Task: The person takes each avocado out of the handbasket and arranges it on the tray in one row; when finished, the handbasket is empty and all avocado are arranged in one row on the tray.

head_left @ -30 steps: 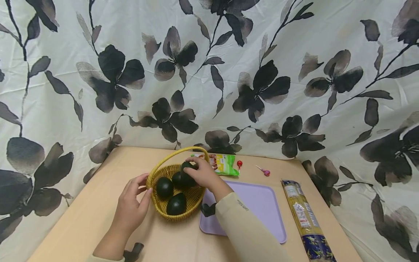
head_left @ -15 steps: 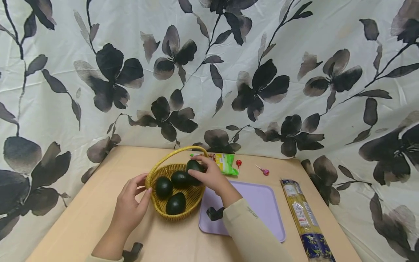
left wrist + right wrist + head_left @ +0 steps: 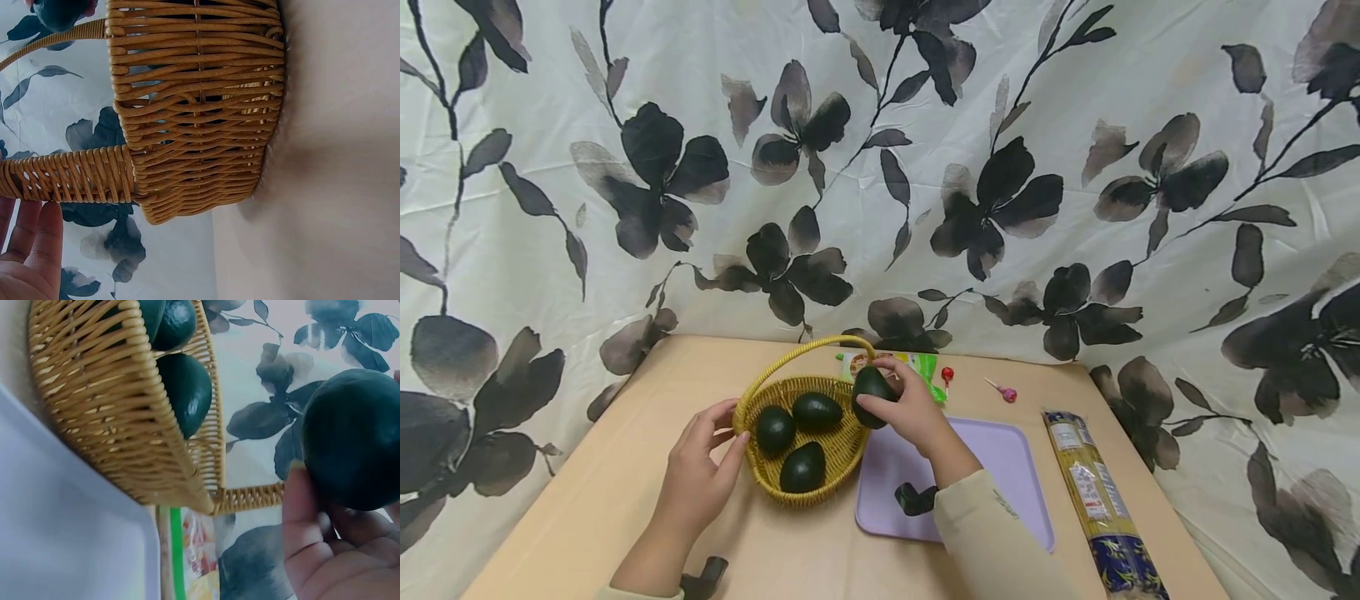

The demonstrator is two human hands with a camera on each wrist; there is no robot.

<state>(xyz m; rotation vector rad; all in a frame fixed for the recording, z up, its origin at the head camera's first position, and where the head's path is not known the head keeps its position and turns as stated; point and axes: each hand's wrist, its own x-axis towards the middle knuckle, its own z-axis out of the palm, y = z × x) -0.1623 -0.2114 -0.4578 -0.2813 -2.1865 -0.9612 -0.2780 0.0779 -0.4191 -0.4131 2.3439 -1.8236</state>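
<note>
A yellow wicker basket (image 3: 808, 498) with a tall arched handle (image 3: 790, 353) holds three dark green avocados, one at the left (image 3: 775, 430), one at the back (image 3: 817, 412) and one at the front (image 3: 803, 468). My left hand (image 3: 703, 458) holds the handle low on its left side, thumb and fingers at its edges. In the right hand (image 3: 917, 410) is another avocado (image 3: 871, 395), gripped over the basket's right rim. The right wrist view shows this avocado (image 3: 356, 440) large, fingers curled beneath it, beside the wicker wall (image 3: 106, 400).
A lilac tray (image 3: 1030, 492) lies right of the basket, partly under the right forearm. Behind it are a green-edged snack bag (image 3: 925, 367), a red lollipop (image 3: 947, 374) and a pink lollipop (image 3: 1009, 394). Long packs of noodles (image 3: 1097, 500) lie at the right. A floral cloth (image 3: 880, 200) hangs behind.
My right hand has lifted an avocado from among the others and moved it right to the basket's edge, uncovering the one at the back. The left hand stays at the handle.
</note>
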